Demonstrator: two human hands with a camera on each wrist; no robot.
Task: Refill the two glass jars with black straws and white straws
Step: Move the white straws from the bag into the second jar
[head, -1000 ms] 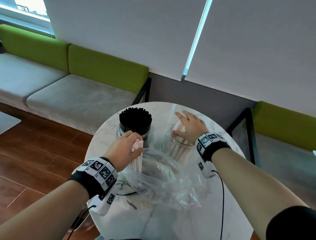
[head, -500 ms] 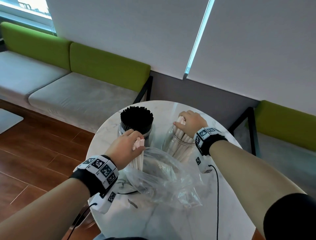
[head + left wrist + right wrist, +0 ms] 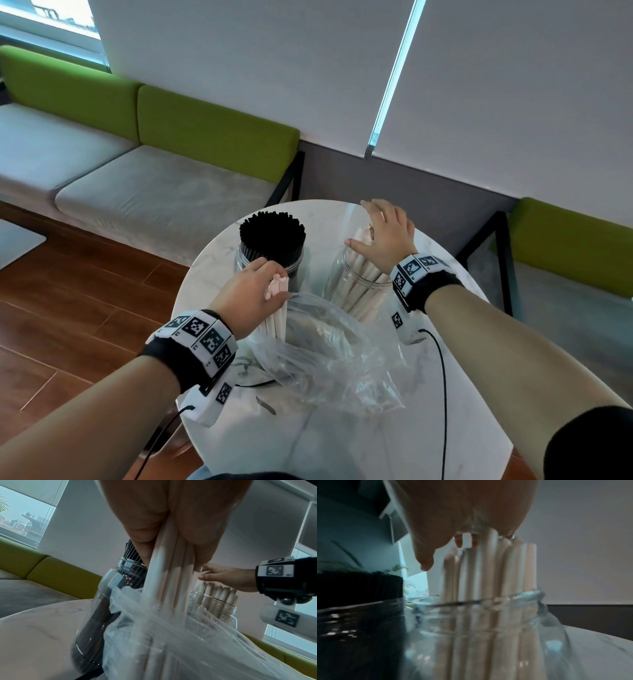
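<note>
Two glass jars stand at the back of the round marble table (image 3: 342, 442). The left jar (image 3: 245, 262) is packed with black straws (image 3: 272, 234). The right jar (image 3: 346, 284) holds white straws (image 3: 364, 281) (image 3: 489, 568). My left hand (image 3: 253, 294) grips a bundle of white straws (image 3: 275, 317) (image 3: 168, 574) whose lower ends stand in a clear plastic bag (image 3: 329, 353). My right hand (image 3: 385, 236) hovers over the right jar with fingers spread, the palm resting on the straw tops (image 3: 493, 534).
A green and grey bench (image 3: 137, 171) runs along the wall behind the table, another green seat (image 3: 575, 246) stands at the right. Black cables (image 3: 442, 377) trail from both wristbands across the tabletop. Wooden floor (image 3: 68, 325) lies to the left.
My right hand went from curled on the white straws in the right jar to spread flat above them. The left hand stays put with its bundle.
</note>
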